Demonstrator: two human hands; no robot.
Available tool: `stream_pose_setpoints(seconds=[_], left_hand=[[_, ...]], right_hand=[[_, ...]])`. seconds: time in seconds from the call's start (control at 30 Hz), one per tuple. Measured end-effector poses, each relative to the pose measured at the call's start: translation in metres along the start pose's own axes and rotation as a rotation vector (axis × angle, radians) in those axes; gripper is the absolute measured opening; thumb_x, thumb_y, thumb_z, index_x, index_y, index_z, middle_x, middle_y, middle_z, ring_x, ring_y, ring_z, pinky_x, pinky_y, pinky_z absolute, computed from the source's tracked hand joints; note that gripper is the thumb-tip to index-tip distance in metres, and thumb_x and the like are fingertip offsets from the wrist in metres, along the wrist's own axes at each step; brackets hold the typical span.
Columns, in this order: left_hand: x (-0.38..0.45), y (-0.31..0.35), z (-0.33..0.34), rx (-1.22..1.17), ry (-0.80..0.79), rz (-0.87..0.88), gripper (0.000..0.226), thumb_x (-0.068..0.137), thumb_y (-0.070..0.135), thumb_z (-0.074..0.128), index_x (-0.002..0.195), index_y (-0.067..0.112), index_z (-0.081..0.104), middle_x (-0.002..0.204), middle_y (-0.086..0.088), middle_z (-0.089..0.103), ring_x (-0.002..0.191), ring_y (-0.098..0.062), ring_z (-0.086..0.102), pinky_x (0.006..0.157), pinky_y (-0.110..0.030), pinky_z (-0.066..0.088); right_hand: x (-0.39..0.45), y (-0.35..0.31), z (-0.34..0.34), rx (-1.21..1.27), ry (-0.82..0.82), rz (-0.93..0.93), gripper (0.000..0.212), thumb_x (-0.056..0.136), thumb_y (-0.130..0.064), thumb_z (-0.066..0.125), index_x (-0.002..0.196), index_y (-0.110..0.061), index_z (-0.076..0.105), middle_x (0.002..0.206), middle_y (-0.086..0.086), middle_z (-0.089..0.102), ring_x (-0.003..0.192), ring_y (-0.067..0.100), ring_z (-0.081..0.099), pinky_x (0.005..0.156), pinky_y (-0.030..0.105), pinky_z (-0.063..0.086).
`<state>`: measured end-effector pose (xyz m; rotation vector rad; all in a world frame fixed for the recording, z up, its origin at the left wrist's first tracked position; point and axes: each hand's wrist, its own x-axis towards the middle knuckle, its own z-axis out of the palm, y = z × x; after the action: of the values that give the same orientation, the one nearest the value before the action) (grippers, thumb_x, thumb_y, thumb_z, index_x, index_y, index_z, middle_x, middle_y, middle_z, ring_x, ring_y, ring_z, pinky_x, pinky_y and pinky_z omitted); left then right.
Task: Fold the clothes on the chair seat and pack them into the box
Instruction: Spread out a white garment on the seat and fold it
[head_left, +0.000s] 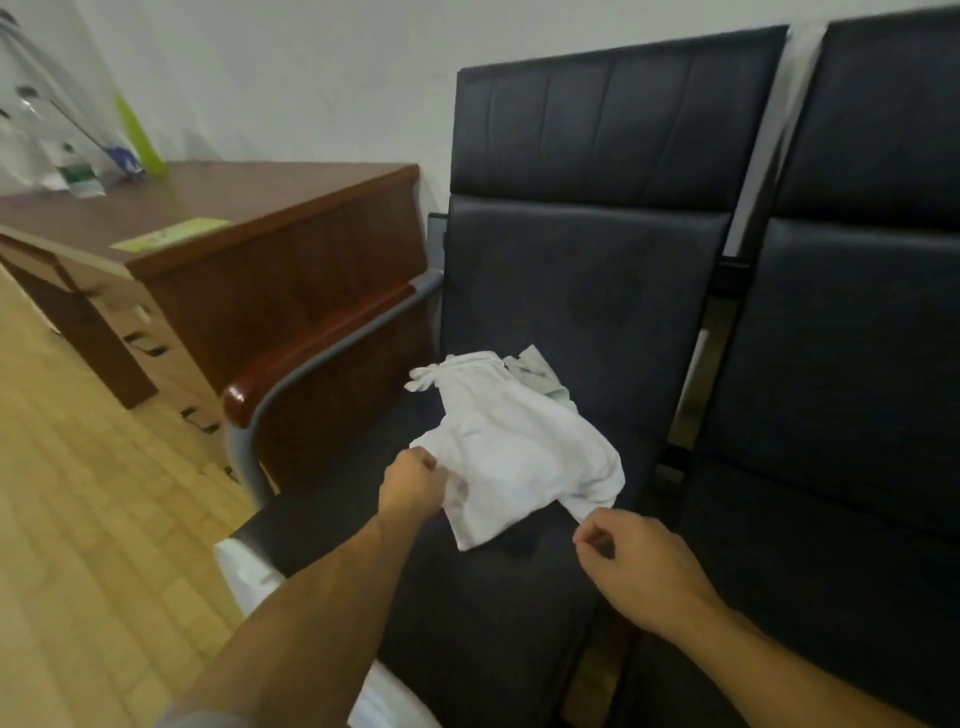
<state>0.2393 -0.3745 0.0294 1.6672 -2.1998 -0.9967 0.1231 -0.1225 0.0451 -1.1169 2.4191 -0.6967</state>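
Observation:
A crumpled white garment (511, 447) lies on the dark chair seat (467, 597). A pale green-grey cloth (540, 376) peeks out from under its far edge. My left hand (413, 480) grips the garment's left edge with curled fingers. My right hand (636, 564) is at the garment's near right corner, fingers curled and pinching its tip. No box is clearly in view.
The chair has a red-brown wooden armrest (311, 358) on a grey metal frame at its left. A second dark chair (841, 364) stands to the right. A brown wooden desk (234, 249) with drawers is at the left, on a light wooden floor (78, 519). Something white (249, 571) lies below the seat's front.

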Motion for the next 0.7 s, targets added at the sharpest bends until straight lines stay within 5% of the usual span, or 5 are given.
stream_pose_setpoints(seconds=[0.13,0.3,0.43,0.57,0.7], left_hand=[[-0.04,0.047,-0.048,-0.221,0.039,0.247,0.006,0.097,0.012,0.06,0.091,0.013,0.06,0.092,-0.005,0.063,0.08,-0.021,0.062,0.059,-0.02,0.05],[-0.143,0.156,-0.127,-0.232,-0.146,0.673,0.005,0.103,0.018,0.057,0.102,0.019,0.063,0.101,-0.007,0.069,0.097,-0.029,0.068,0.085,-0.042,0.06],[-0.243,0.222,-0.161,-0.166,-0.23,0.936,0.007,0.103,0.019,0.056,0.105,0.017,0.062,0.1,-0.016,0.069,0.088,-0.031,0.068,0.082,-0.043,0.06],[-0.325,0.258,-0.18,-0.061,-0.222,1.126,0.008,0.104,0.02,0.054,0.107,0.018,0.061,0.094,0.003,0.067,0.087,-0.019,0.065,0.08,-0.035,0.057],[-0.381,0.272,-0.181,0.006,-0.211,1.212,0.008,0.105,0.026,0.053,0.108,0.022,0.06,0.101,0.006,0.066,0.092,-0.015,0.064,0.085,-0.037,0.056]], right_hand=[[-0.024,-0.016,-0.039,-0.029,0.026,-0.009,0.007,0.094,-0.035,0.06,0.094,-0.042,0.061,0.09,-0.019,0.064,0.085,0.003,0.064,0.08,0.032,0.058],[-0.056,-0.065,-0.105,0.184,0.21,-0.079,0.037,0.091,-0.037,0.063,0.124,-0.04,0.046,0.1,-0.017,0.061,0.089,0.01,0.063,0.08,0.038,0.057],[-0.102,-0.096,-0.164,0.415,0.375,-0.249,0.065,0.083,-0.056,0.071,0.133,-0.052,0.03,0.109,-0.017,0.056,0.094,0.009,0.061,0.078,0.034,0.055],[-0.169,-0.107,-0.225,0.35,0.574,-0.352,0.03,0.087,-0.055,0.068,0.107,-0.038,0.054,0.098,-0.012,0.055,0.082,0.008,0.059,0.069,0.028,0.053],[-0.235,-0.097,-0.271,0.398,0.624,-0.338,0.03,0.091,-0.041,0.068,0.085,-0.013,0.061,0.09,0.001,0.06,0.077,0.015,0.059,0.066,0.03,0.051]])
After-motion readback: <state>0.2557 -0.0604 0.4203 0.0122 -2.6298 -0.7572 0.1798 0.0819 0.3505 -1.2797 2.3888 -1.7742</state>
